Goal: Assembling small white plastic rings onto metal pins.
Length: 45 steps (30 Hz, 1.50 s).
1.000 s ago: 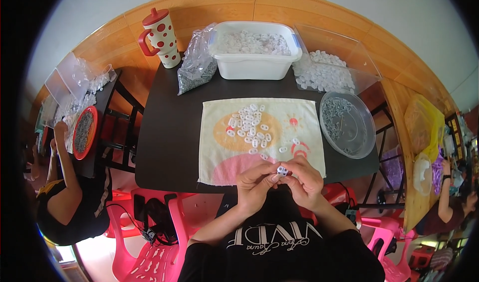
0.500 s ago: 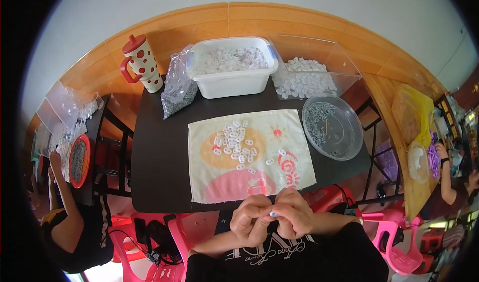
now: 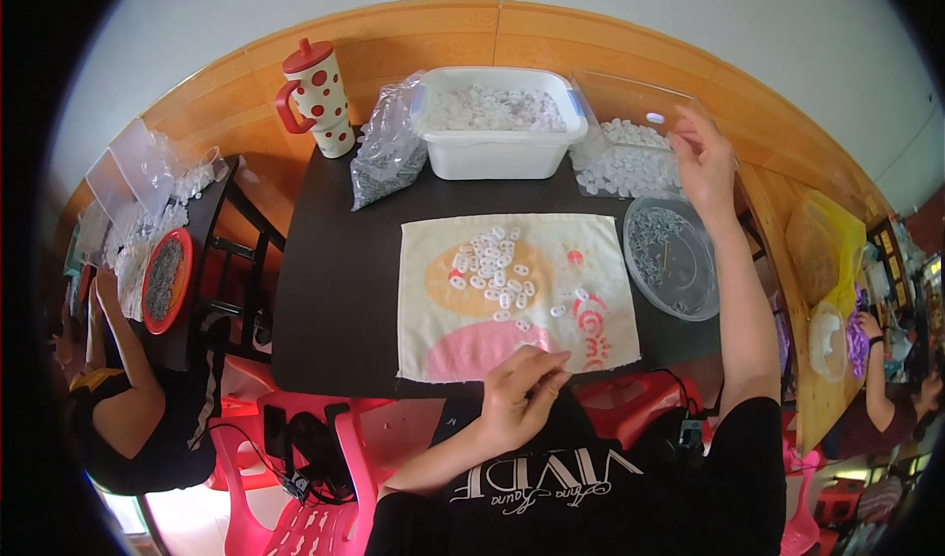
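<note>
My right hand [image 3: 704, 157] is stretched out over the clear plastic bin [image 3: 630, 93] at the back right, fingers apart. Just left of its fingertips, apart from them, a small white oval piece [image 3: 655, 118] shows in the air above the bin. White pieces [image 3: 630, 172] are heaped inside that bin. Near the front edge of the printed cloth [image 3: 433, 359], my left hand [image 3: 524, 394] has its fingers drawn together; whatever they may hold is hidden. Several white oval pieces with two holes [image 3: 492, 261] lie loose on the cloth.
A round clear tub [image 3: 704, 300] of small grey pieces sits below my right forearm. Along the back stand a white tub [image 3: 492, 157], a plastic bag [image 3: 389, 153] of grey pieces and a dotted tumbler [image 3: 330, 103]. Another person's arm [image 3: 128, 349] works at the left table.
My hands were together in front of the cloth, pinching a small piece. Now my right hand has swung out to the back-right bin and opened; my left stays near the cloth's front edge.
</note>
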Each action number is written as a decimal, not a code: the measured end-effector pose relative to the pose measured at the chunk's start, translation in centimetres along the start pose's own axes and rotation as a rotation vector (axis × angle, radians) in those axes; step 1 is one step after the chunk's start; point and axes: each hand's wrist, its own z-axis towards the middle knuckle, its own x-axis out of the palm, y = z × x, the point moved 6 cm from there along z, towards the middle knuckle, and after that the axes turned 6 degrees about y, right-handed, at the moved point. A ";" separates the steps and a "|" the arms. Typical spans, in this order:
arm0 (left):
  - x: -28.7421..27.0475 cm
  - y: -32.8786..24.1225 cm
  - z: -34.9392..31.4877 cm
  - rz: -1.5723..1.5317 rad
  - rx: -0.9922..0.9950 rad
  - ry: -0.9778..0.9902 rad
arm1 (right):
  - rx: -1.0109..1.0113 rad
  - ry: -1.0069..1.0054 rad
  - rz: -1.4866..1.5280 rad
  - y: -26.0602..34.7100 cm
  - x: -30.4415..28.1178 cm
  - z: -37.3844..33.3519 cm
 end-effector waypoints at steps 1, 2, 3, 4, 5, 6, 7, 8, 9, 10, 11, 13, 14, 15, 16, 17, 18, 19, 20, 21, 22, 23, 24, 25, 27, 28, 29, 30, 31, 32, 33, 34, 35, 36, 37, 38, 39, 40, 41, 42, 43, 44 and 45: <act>0.0 0.2 -0.1 0.015 -0.030 0.036 | -0.022 0.005 -0.152 -0.4 0.2 -0.2; -0.3 0.5 -0.1 0.021 -0.032 0.019 | -0.053 0.017 -0.300 -0.4 1.0 -0.2; -0.6 0.8 -0.1 0.052 -0.019 0.024 | -0.068 0.104 -0.178 0.0 2.7 -1.9; -0.8 1.1 -0.4 0.081 -0.016 0.028 | 0.014 0.252 -0.028 1.4 5.1 -4.0; -1.1 1.3 -0.7 0.083 -0.028 0.018 | -0.034 0.430 -0.010 2.9 7.4 -6.3; -1.3 1.8 -0.6 0.087 -0.071 0.039 | -0.073 0.583 0.113 3.2 9.4 -8.8; -1.5 2.2 -0.5 0.093 -0.112 0.063 | -0.178 0.664 0.073 3.9 11.1 -10.9; -1.8 2.2 -0.5 0.091 -0.117 0.068 | -0.188 0.679 0.002 4.6 12.5 -12.1; -2.0 2.3 -0.5 0.107 -0.128 0.072 | -0.198 0.693 -0.070 5.0 13.6 -13.0; -2.1 2.3 -0.4 0.126 -0.135 0.073 | -0.198 0.692 -0.067 5.0 14.4 -13.5; -2.2 2.4 -0.5 0.128 -0.135 0.073 | -0.169 0.696 -0.141 4.6 15.2 -13.9; -2.4 2.8 -0.8 0.104 -0.178 0.065 | -0.144 0.697 -0.212 4.2 15.8 -14.2; -2.6 2.8 -0.7 0.108 -0.177 0.064 | -0.125 0.700 -0.212 4.1 16.0 -14.2; -2.8 2.9 -0.7 0.108 -0.200 0.061 | -0.105 0.702 -0.212 4.0 16.2 -14.2; -2.8 3.0 -0.7 0.106 -0.226 0.058 | -0.106 0.703 -0.210 3.9 16.2 -14.2; -2.9 3.0 -0.6 0.107 -0.226 0.060 | -0.105 0.708 -0.232 3.8 16.2 -14.3; -3.1 3.1 -0.5 0.122 -0.250 0.029 | -0.102 0.713 -0.256 3.7 16.0 -14.4; -3.3 3.4 -0.2 0.133 -0.268 0.003 | -0.098 0.706 -0.261 3.7 15.7 -14.5; -3.1 3.4 0.0 0.129 -0.263 0.013 | 0.070 0.703 0.053 3.4 15.2 -15.0; -3.6 3.7 -0.1 0.033 -0.294 -0.103 | 0.235 0.680 0.366 3.2 14.7 -15.5; -3.6 4.1 0.0 -0.068 -0.326 -0.211 | 0.246 0.661 0.355 3.5 14.2 -16.1; -3.3 4.4 0.2 -0.204 -0.336 -0.264 | 0.308 0.601 0.553 4.2 14.0 -16.8; -2.8 4.7 0.5 -0.220 -0.334 -0.230 | 0.363 0.530 0.749 4.7 13.6 -17.3; -2.6 4.8 0.6 -0.215 -0.286 -0.209 | 0.373 0.497 0.735 5.3 13.1 -17.6; -2.2 5.1 0.6 -0.203 -0.216 -0.185 | 0.342 0.481 0.798 6.5 12.2 -18.0; -1.9 5.1 0.8 -0.209 -0.215 -0.165 | 0.347 0.462 0.792 5.9 11.5 -17.9; -1.4 5.1 1.1 -0.247 -0.215 -0.146 | 0.135 0.447 0.572 6.0 9.9 -17.1; -1.0 5.1 1.3 -0.285 -0.216 -0.128 | -0.070 0.429 0.347 6.2 8.4 -16.7; -1.0 5.0 1.2 -0.285 -0.219 -0.122 | 0.018 0.408 0.300 5.3 6.6 -16.1; -0.8 5.0 1.0 -0.316 -0.277 -0.137 | 0.014 0.347 0.193 3.5 4.6 -15.5; -0.6 5.3 0.9 -0.349 -0.336 -0.152 | 0.057 0.298 0.114 1.1 2.5 -14.9; -0.3 5.3 0.8 -0.352 -0.336 -0.147 | 0.102 0.299 -0.031 -1.4 0.4 -14.3; 0.0 5.7 0.7 -0.411 -0.371 -0.146 | 0.151 0.284 -0.118 -3.8 -1.6 -14.1; 0.5 6.0 0.6 -0.473 -0.405 -0.139 | 0.166 0.318 -0.275 -5.8 -3.6 -13.9; 1.0 6.1 0.8 -0.481 -0.402 -0.126 | 0.252 0.415 -0.416 -8.2 -5.2 -14.5; 1.3 6.3 0.7 -0.487 -0.412 -0.141 | 0.255 0.412 -0.418 -9.0 -5.9 -14.6; 1.6 6.6 0.6 -0.492 -0.422 -0.155 | 0.275 0.467 -0.396 -9.8 -6.2 -14.9; 1.8 6.8 0.4 -0.492 -0.424 -0.152 | 0.294 0.524 -0.370 -10.2 -6.1 -15.2; 1.8 6.8 0.4 -0.421 -0.408 -0.128 | 0.294 0.572 -0.398 -10.4 -5.9 -15.4; 1.9 6.8 0.4 -0.351 -0.391 -0.102 | 0.299 0.569 -0.397 -10.3 -6.1 -15.5; 1.9 6.9 0.3 -0.350 -0.394 -0.097 | 0.315 0.627 -0.399 -10.2 -5.9 -15.6; 1.9 6.9 0.3 -0.310 -0.390 -0.081 | 0.331 0.684 -0.400 -10.1 -5.7 -15.8; 2.0 6.8 0.3 -0.271 -0.386 -0.064 | 0.337 0.683 -0.397 -10.1 -5.8 -15.6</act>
